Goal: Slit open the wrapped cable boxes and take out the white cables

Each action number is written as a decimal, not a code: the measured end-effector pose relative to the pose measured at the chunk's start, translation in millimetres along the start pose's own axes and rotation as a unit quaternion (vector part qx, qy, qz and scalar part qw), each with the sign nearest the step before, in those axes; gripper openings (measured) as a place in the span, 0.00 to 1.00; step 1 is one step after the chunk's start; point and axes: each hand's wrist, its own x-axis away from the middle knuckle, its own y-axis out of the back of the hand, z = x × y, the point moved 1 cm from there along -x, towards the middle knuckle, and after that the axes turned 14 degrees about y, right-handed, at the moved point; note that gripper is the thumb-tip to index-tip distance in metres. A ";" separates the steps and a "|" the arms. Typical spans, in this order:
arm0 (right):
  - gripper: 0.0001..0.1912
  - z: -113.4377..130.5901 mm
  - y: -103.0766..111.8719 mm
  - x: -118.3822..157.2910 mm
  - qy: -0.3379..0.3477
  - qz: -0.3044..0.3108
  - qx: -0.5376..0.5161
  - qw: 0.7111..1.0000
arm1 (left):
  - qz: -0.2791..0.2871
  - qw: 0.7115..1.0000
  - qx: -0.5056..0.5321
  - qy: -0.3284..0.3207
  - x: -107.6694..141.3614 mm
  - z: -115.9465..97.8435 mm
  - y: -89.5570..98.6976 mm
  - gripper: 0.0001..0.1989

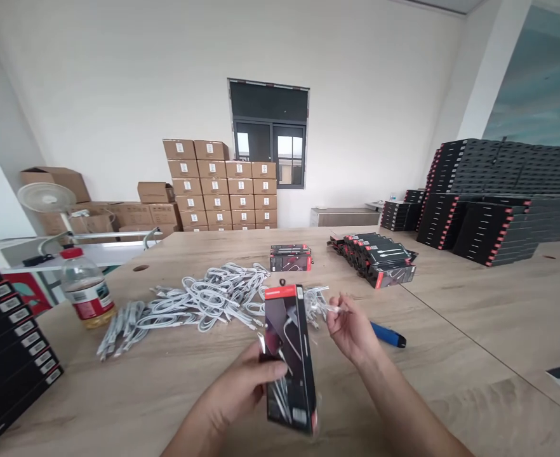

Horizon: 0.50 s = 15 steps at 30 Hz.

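Observation:
My left hand (246, 377) grips a black cable box (287, 355) with a red top band, a hanging tab and a picture of a charging cable. The box stands tilted above the table, its front facing me. To its right, my right hand (351, 327) is closed in a pinch, with something pale or clear at the fingertips that I cannot make out. Behind the box lies a large heap of coiled white cables (213, 295). A smaller bunch of pale cables (314, 304) shows between the box and my right hand. A blue tool-like object (388, 334) lies beside my right wrist.
Two small cable boxes (290, 259) stand past the heap. More boxes (375, 257) lie in an overlapping pile to the right. Tall black box stacks (494, 190) rise at far right and left (11, 343). A red-capped bottle (87, 292) stands at the left edge.

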 end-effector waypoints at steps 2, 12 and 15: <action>0.29 1.7 -8.6 10.7 -0.074 0.051 -0.054 0.994 | -0.058 0.998 0.022 -0.021 -7.0 1.7 7.7 0.21; 0.32 -0.3 -23.8 43.9 -0.166 0.370 0.031 0.913 | -0.182 0.977 0.111 0.032 -9.5 -2.7 25.5 0.17; 0.27 1.1 -20.8 48.7 -0.153 0.498 0.068 0.851 | -0.241 0.952 0.184 0.031 -6.9 -11.2 27.9 0.09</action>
